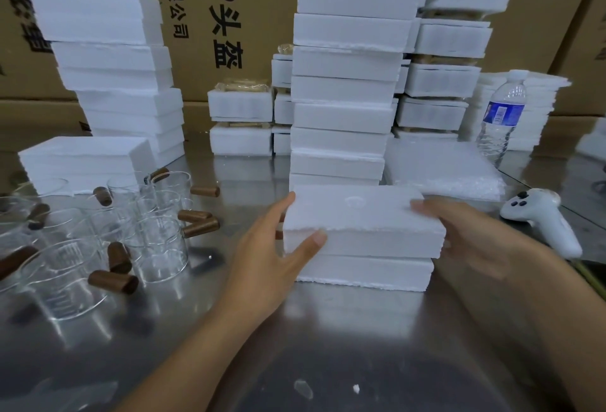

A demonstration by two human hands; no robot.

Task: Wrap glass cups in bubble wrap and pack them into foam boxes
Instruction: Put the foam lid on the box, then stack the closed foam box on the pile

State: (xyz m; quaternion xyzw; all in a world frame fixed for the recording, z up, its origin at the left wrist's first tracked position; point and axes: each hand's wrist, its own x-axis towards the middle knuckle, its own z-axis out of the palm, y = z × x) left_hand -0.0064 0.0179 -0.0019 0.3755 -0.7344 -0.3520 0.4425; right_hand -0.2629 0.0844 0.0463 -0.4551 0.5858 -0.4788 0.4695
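Left hand, right hand grip ends of blocky, grainy white foam box; shiny steel desk underneath.

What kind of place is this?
Probably a packing workshop or warehouse: stacks of white foam boxes, big printed cardboard cartons behind, and many glass cups waiting on the metal table.

white foam boxes, brown cup handles (clear glass), blue bottle label, grey table.

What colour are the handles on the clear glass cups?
Dark brown, on the stubby cylindrical handles of the clear glass cups; the head view shows them best.
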